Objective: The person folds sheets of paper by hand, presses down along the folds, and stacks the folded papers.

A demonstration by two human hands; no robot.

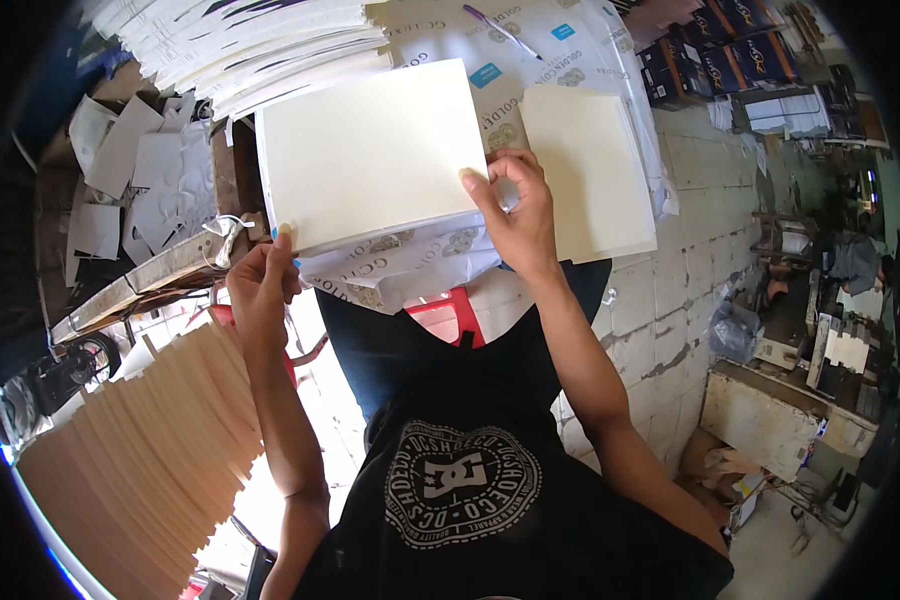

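Note:
A cream paper sheet (370, 150) lies in front of me at the table's near edge, with white layers showing along its lower edge. My left hand (262, 282) pinches its near left corner between thumb and fingers; a bit of blue shows at the fingertips. At the right edge, my right hand (522, 205) has its thumb on top and its fingers curled round the side. How many sheets are gripped is hard to see. Beside my right hand rests a smaller pile of cream sheets (590, 175).
Printed wrapping paper (420, 38) covers the table, with a pen (502, 32) on it. A tall paper stack (250, 50) stands at the back left. Paper scraps (155, 180) fill a bin at left. Another large stack (140, 450) is at lower left. Boxes (735, 60) sit at upper right.

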